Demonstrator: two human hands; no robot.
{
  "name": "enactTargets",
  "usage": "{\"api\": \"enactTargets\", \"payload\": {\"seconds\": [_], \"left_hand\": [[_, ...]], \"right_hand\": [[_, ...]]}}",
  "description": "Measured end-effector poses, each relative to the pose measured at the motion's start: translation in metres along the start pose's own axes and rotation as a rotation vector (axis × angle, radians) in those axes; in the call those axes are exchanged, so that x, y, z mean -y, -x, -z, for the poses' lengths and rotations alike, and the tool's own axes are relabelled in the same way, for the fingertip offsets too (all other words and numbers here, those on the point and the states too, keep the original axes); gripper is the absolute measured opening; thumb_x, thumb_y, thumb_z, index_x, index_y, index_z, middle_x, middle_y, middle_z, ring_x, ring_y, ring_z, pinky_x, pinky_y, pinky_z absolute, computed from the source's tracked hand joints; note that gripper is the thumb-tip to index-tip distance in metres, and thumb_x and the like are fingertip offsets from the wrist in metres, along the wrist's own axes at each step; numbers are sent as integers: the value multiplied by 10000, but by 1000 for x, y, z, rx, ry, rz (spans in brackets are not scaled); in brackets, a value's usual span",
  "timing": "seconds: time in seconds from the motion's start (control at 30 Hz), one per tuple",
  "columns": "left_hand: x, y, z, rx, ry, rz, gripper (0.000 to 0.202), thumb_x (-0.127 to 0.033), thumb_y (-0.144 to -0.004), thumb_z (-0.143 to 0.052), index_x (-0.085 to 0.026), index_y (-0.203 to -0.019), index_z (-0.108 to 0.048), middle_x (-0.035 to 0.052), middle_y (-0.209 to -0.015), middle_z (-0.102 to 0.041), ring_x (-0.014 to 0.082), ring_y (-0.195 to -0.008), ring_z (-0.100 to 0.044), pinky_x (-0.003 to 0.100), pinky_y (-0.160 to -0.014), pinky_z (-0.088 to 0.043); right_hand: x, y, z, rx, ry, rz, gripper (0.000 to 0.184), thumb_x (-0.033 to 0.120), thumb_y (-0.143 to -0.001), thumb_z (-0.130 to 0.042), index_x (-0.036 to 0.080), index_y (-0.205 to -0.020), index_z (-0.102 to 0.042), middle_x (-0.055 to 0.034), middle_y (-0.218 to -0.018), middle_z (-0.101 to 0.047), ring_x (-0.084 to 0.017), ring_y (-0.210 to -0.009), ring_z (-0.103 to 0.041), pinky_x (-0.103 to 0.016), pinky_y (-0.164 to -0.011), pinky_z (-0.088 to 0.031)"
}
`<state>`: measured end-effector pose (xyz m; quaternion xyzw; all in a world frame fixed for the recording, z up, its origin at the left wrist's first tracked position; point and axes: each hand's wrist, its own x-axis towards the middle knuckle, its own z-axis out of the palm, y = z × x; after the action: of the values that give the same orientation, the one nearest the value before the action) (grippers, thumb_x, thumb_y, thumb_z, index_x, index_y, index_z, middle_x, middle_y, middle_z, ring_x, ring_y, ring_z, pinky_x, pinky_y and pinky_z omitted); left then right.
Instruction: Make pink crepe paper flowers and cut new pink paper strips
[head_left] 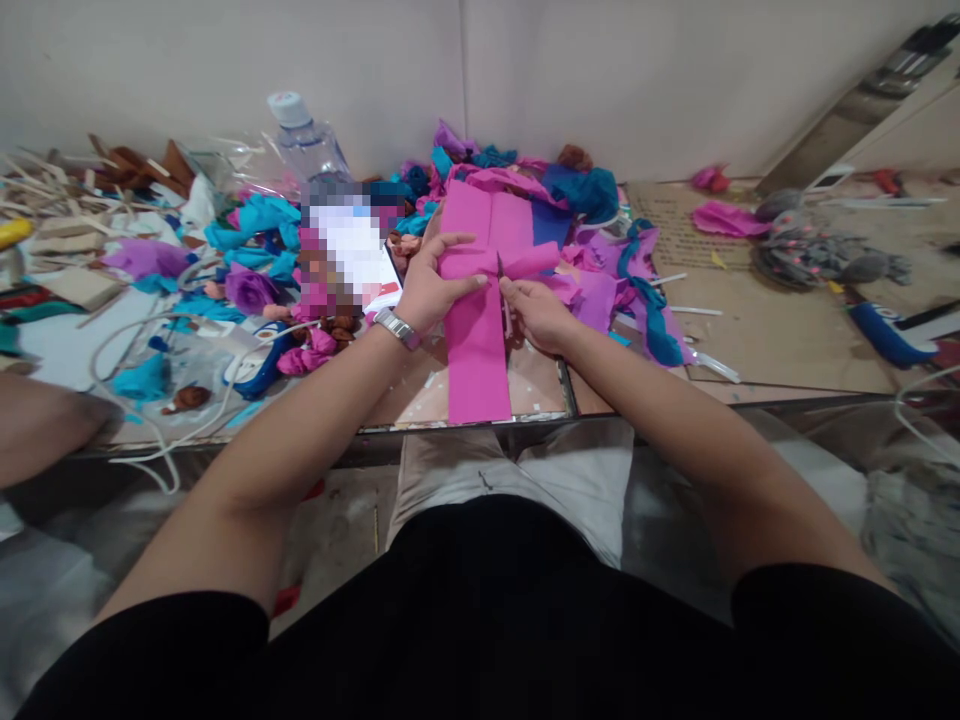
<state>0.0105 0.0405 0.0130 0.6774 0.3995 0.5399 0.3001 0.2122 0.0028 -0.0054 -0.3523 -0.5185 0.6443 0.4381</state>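
Note:
A long strip of bright pink crepe paper (pixel 478 370) lies from the table's front edge toward the back, partly cut along its right side. My left hand (pixel 431 285) presses on its left side, fingers and thumb stretched apart over the paper. In my right hand (pixel 538 312) is a pair of scissors (pixel 501 266). Their blades point away from me and sit at the cut in the paper. Just right of the blades, a loose flap of the pink paper curls up. My fingers mostly hide the scissors' handles.
A phone (pixel 352 245) and clear bottle (pixel 307 145) stand left of the paper. Crumpled blue paper (pixel 262 225) and purple scraps (pixel 600 245) surround it. A blue glue gun (pixel 259 360) with a white cord lies left. Cardboard (pixel 772 330) covers the right side. Another person's arm (pixel 45 425) reaches in at left.

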Motion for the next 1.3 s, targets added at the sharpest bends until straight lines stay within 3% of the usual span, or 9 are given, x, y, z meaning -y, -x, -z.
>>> {"api": "enactTargets", "payload": {"seconds": [0.17, 0.33, 0.5, 0.7, 0.97, 1.17, 1.3], "left_hand": [[4, 0, -4, -12, 155, 167, 380, -555, -895, -802, -210, -1052, -820, 89, -1129, -818, 258, -1143, -745, 430, -1063, -607], [11, 0, -6, -4, 256, 280, 399, -340, -698, -954, -195, -1048, -830, 92, -1166, -816, 247, -1111, -763, 446, -1067, -636], [8, 1, -4, 109, 338, 415, 523, -362, -694, -957, -192, -1171, -823, 101, -1149, -824, 265, -1043, -792, 500, -1020, -671], [2, 0, -1, 29, 234, 253, 604, -364, -688, -964, -197, -1250, -819, 102, -1287, -805, 306, -1241, -742, 497, -1144, -610], [11, -6, 5, 61, 106, 40, 776, -410, -681, -1010, -222, -1383, -737, 120, -1500, -703, 337, -1482, -605, 510, -1339, -424], [7, -5, 5, 47, 103, 15, 810, -477, -674, -1009, -264, -1398, -713, 104, -1537, -676, 333, -1504, -589, 518, -1333, -426], [1, -2, 4, 54, 73, 8, 704, -441, -684, -1007, -275, -1324, -767, 88, -1413, -754, 324, -1410, -667, 515, -1281, -492]], "right_hand": [[1, 1, 0, -45, 40, -18, 643, 859, -802, -750, 242, -744, -580, 61, -464, -570, -121, -330, -456, -259, -299, -334], [3, 2, -4, -52, 25, -41, 610, 809, -836, -763, 221, -736, -634, 33, -520, -637, -125, -377, -505, -260, -340, -377], [4, 1, -7, -39, -12, -43, 548, 718, -892, -778, 209, -729, -656, 26, -560, -655, -116, -450, -525, -244, -422, -427], [7, 3, -6, -31, 0, -73, 565, 699, -897, -782, 201, -667, -647, 25, -493, -621, -113, -380, -503, -244, -376, -406], [16, 10, -11, -64, -26, -151, 550, 626, -904, -816, 183, -628, -644, 8, -458, -612, -119, -355, -505, -246, -355, -414], [17, 11, -13, -50, -84, -149, 492, 582, -949, -787, 182, -690, -665, 10, -515, -637, -119, -399, -519, -248, -393, -436], [14, 8, -14, -66, -136, -112, 441, 576, -960, -778, 206, -747, -670, 6, -633, -690, -136, -527, -610, -257, -511, -532]]}}
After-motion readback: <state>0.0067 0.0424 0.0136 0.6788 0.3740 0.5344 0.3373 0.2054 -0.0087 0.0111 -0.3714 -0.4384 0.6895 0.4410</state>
